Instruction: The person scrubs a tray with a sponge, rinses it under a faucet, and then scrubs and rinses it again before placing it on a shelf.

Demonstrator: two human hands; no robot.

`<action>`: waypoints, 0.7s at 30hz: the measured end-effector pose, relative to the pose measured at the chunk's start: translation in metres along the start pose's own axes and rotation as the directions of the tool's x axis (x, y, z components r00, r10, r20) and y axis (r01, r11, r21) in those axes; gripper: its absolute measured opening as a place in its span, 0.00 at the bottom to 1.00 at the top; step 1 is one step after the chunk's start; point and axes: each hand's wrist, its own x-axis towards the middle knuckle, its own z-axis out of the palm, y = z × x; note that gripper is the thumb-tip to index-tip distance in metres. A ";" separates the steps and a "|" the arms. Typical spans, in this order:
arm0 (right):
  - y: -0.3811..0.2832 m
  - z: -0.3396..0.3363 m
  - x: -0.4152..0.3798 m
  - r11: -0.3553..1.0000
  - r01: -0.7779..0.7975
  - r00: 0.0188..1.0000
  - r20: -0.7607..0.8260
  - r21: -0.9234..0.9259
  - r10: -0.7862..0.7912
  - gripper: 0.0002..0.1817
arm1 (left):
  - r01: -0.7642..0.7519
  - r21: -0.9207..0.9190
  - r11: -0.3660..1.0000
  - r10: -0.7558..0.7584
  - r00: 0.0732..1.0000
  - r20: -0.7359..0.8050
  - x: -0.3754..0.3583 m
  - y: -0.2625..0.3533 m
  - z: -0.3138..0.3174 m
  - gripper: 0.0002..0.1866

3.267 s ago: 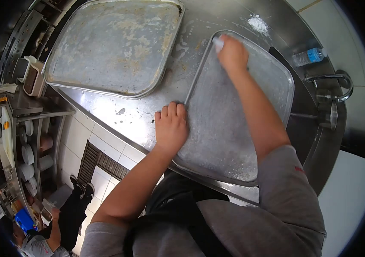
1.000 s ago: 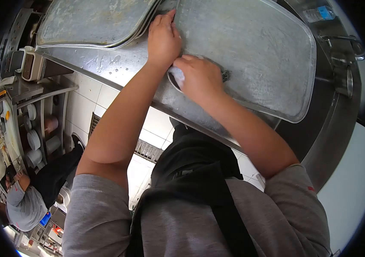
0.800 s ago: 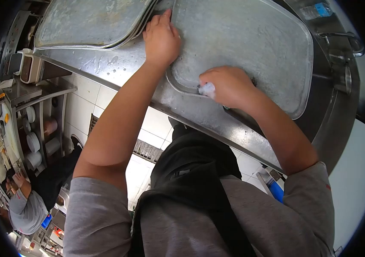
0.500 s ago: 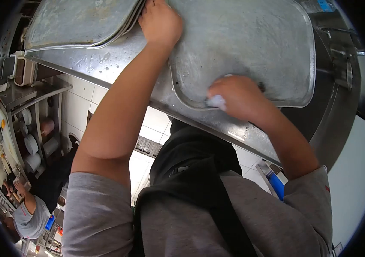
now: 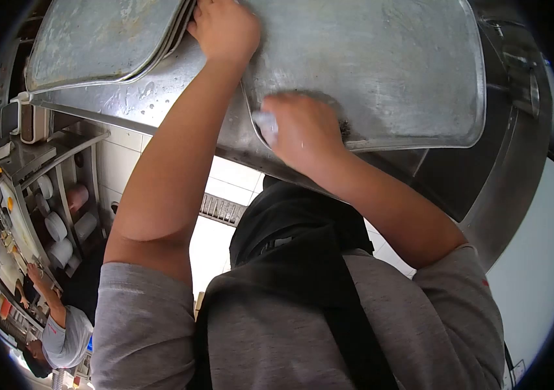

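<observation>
A large grey metal tray (image 5: 387, 71) lies on the steel counter, with dark smudges near its front edge. My left hand (image 5: 228, 31) is at the tray's left rim, fingers curled over it and partly cut off by the frame's top. Those fingers are close beside a stack of similar trays (image 5: 105, 42). Near the front left corner of the tray, my right hand (image 5: 306, 130) is closed and pressed down, slightly blurred. A dark, mesh-like scouring pad (image 5: 345, 129) shows at its right side, and a whitish, foamy-looking bit (image 5: 266, 123) pokes out at the left.
The steel counter (image 5: 121, 104) has water drops on it. At far left stand a shelf rack with white containers (image 5: 56, 227) and a person in a grey shirt (image 5: 65, 335). A floor drain grate (image 5: 220, 209) lies below the counter edge.
My right hand has slid left along the tray's front edge to the corner, the pad moving with it. My left hand stays at the rim. The view has shifted slightly.
</observation>
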 end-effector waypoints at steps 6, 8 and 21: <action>0.030 -0.044 -0.006 0.979 0.194 0.875 0.463 -0.065 -0.143 0.05 | 0.006 0.008 1.000 -0.006 0.999 0.044 0.000 0.002 -0.003 0.27; 0.024 -0.044 -0.004 0.960 0.244 0.833 0.536 -0.135 -0.136 0.06 | 0.012 0.008 1.000 -0.012 0.999 0.043 -0.001 0.002 -0.004 0.28; 0.006 -0.018 0.003 0.997 0.020 0.969 0.243 0.081 -0.039 0.05 | 0.000 0.023 1.000 0.000 1.000 0.007 -0.002 0.002 -0.002 0.27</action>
